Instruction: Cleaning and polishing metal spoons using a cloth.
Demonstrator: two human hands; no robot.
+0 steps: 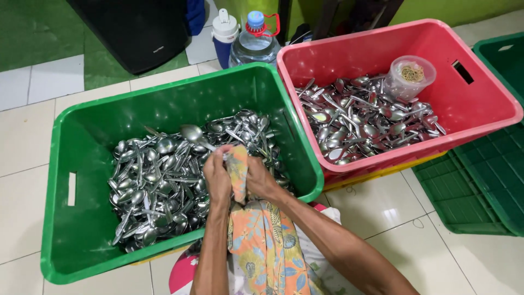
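Hands together over the near edge of a green crate (82, 164) heaped with metal spoons (164, 186). Left hand (217, 177) closed around the handle of one spoon (192, 133), bowl up and tilted away toward the far left, clear of the heap. Right hand (262, 177) pinched on a patterned orange cloth (238, 172), folded up between both hands and pressed against the spoon's handle. Rest of that cloth (267, 240) draped down toward the lap, floral print in orange, blue and white.

Just to the right, touching the green crate's corner, a pink crate (491, 104) with a second, shallower layer of spoons (365, 120). On those, at the far right corner, a clear plastic tub (409, 76) with rubber bands inside. Beyond the crates, on the tiled floor (27, 136), a large water bottle (254, 43) with a blue cap and a blue flask (225, 35) with a white lid. Far right, a stack of empty green crates (491, 175).
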